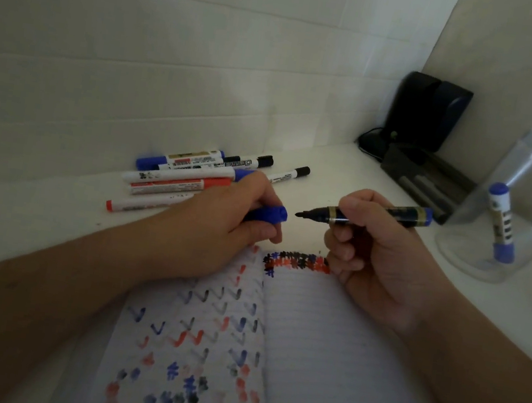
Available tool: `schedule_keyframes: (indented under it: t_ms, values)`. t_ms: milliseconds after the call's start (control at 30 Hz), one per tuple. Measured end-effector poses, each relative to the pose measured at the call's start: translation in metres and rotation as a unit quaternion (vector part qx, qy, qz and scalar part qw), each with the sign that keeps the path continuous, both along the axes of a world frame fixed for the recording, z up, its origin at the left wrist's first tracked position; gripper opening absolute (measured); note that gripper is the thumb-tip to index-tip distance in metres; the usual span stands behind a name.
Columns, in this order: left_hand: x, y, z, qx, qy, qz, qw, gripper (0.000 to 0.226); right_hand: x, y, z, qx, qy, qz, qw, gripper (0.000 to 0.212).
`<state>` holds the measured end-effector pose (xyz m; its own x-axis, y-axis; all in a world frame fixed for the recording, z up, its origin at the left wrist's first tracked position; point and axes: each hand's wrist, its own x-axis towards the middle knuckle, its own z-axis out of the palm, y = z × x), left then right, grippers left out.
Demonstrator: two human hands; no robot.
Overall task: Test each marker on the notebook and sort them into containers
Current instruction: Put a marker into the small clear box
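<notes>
Above the notebook (323, 346), an uncapped, seemingly dark-blue marker (375, 215)

1. the notebook (323, 346) lies open on the tabletop (348, 165), nearest the person.
2. the loose markers (193, 174) lie behind its left page.
3. the clear container (508, 215) stands to the right, one marker (501, 222) leaning inside.
4. the tray (431, 183) sits behind the container, against the wall.
</notes>
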<state>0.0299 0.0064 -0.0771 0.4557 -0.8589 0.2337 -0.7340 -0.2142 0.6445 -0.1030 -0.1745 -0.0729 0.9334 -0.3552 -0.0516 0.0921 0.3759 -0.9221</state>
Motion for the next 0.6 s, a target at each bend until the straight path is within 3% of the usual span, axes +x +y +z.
schedule_keyframes:
  t_ms: [233,367,500,600]
  values:
    - [-0.0026,-0.0008,0.0012,-0.006,-0.019,0.001,1.000,0.011,-0.0007,0.0003,0.0010,-0.010,0.003,-0.010,1.000,0.016]
    - [-0.0028,-0.0023,-0.0017,0.002,-0.057,0.004,0.998,0.011,-0.0006,0.0033,-0.0017,-0.081,-0.001,-0.004,0.997,0.010]
    - [-0.0039,-0.0032,-0.0021,-0.024,-0.076,0.005,0.997,0.014,-0.0017,0.0074,-0.0041,-0.172,-0.017,0.003,0.985,0.022]
    - [-0.0045,-0.0015,-0.0013,-0.066,-0.051,0.015,0.996,0.012,-0.0021,0.0064,0.0017,-0.035,-0.011,0.028,0.999,0.038]
